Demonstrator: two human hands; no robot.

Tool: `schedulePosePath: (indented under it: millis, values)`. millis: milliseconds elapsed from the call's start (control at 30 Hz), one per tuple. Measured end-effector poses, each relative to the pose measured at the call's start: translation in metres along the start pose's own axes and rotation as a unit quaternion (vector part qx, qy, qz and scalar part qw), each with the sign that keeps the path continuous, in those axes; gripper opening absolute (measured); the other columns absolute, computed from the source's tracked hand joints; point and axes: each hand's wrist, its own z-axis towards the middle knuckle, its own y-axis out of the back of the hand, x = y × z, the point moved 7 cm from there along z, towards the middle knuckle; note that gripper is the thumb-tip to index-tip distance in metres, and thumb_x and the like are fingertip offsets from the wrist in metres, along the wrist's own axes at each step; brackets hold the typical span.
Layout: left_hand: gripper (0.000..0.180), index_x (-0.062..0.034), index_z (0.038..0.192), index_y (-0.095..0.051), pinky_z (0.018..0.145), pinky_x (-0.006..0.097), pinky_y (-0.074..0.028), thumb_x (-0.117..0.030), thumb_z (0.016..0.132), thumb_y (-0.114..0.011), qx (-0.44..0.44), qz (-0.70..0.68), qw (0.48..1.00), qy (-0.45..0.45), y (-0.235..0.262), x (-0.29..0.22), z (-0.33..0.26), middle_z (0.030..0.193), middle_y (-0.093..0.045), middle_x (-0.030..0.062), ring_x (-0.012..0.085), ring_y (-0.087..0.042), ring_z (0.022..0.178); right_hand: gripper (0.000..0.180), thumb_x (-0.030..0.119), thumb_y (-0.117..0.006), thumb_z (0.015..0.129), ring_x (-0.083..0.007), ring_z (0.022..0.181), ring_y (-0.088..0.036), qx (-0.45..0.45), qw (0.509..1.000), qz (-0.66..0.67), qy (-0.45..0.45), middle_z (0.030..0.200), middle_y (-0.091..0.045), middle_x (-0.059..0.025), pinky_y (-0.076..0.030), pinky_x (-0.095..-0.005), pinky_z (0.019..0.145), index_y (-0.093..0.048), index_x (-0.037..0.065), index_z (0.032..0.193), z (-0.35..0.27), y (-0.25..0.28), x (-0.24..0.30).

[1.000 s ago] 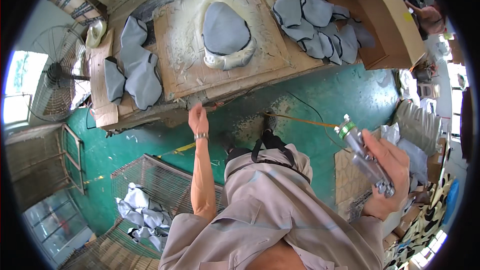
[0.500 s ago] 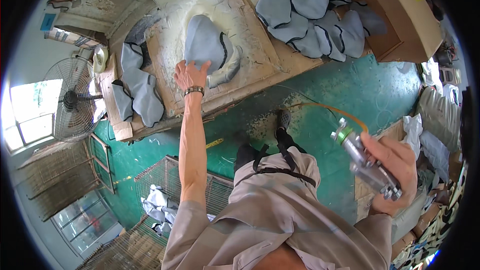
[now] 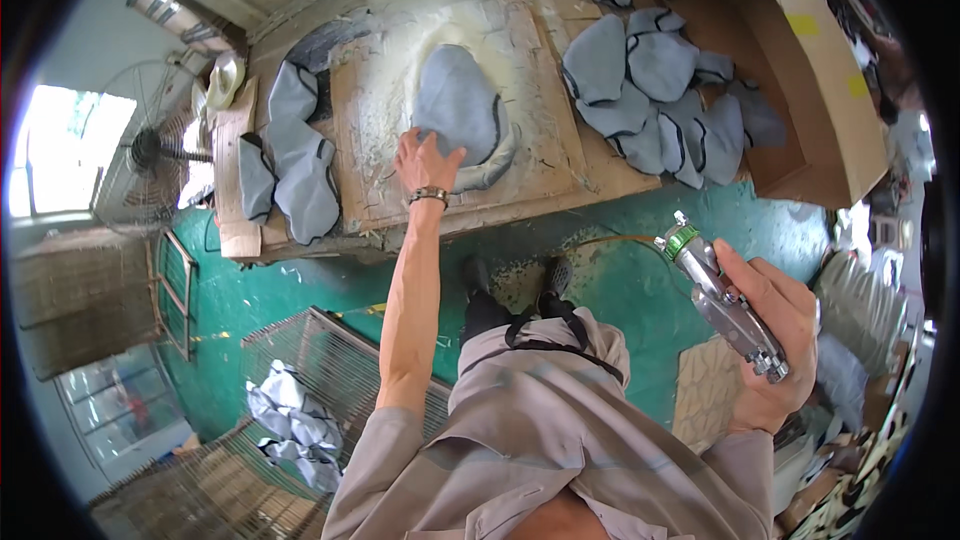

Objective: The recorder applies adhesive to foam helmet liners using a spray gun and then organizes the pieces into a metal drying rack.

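Fingers of left hand (image 3: 425, 162) spread on grey piece (image 3: 458, 105) at upper centre; right hand (image 3: 775, 340) clamps spray gun (image 3: 722, 298); wire basket (image 3: 345, 365) lower left holds grey scraps (image 3: 292, 425)

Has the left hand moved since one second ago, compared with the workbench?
Yes. The left hand went forward from the near edge of the workbench onto the board, and now touches the grey fabric piece.

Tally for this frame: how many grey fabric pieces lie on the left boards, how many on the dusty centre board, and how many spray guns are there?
Grey fabric pieces on the left boards: 4
Grey fabric piece on the centre board, under the left hand: 1
Spray gun in the right hand: 1
Total: 6
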Motion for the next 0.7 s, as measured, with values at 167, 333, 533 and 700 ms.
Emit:
schedulePosePath:
  millis: [167,333,533,700]
  values:
    - [0.064,-0.0043,0.126,-0.069,0.116,0.055,-0.031,-0.037,0.073,-0.085,-0.025,0.039,0.999,0.024,0.019,-0.016,-0.016,0.141,-0.053,0.0116,0.0322,-0.045,0.134,0.068,0.022,-0.059,0.073,-0.0245,0.07,-0.06,0.042,0.999,-0.015,0.027,0.08,-0.062,-0.0179,-0.044,-0.0294,0.065,-0.065,-0.01,0.133,0.02,-0.036,0.054]
    - [0.041,-0.0037,0.12,-0.068,0.11,0.056,-0.034,-0.017,0.081,-0.076,-0.215,-0.104,0.97,-0.037,0.071,-0.03,-0.078,0.133,-0.054,0.0156,0.0385,-0.047,0.131,0.066,0.004,-0.077,0.071,-0.0239,0.071,-0.068,0.097,0.988,-0.076,0.096,0.083,-0.066,-0.0138,-0.054,-0.0315,0.064,-0.066,-0.002,0.135,0.045,-0.066,0.108]
    - [0.025,-0.0073,0.111,-0.073,0.088,0.044,-0.054,-0.005,0.087,-0.065,0.132,-0.353,0.922,-0.093,0.034,0.044,-0.148,0.106,-0.068,0.0139,0.0351,-0.066,0.101,0.067,0.009,-0.084,0.072,-0.0211,0.065,-0.067,0.232,0.951,-0.11,0.175,0.08,-0.067,-0.0106,-0.052,-0.0317,0.053,-0.063,-0.009,0.134,0.06,-0.116,0.156]
    - [0.022,-0.0098,0.108,-0.074,0.084,0.046,-0.056,-0.01,0.089,-0.065,0.203,-0.261,0.944,0.021,-0.017,0.181,-0.191,0.099,-0.069,0.0136,0.0354,-0.068,0.096,0.066,0.01,-0.083,0.072,-0.0202,0.061,-0.065,0.215,0.952,-0.162,0.146,0.077,-0.066,-0.0089,-0.048,-0.0313,0.05,-0.064,-0.008,0.133,0.078,-0.137,0.178]
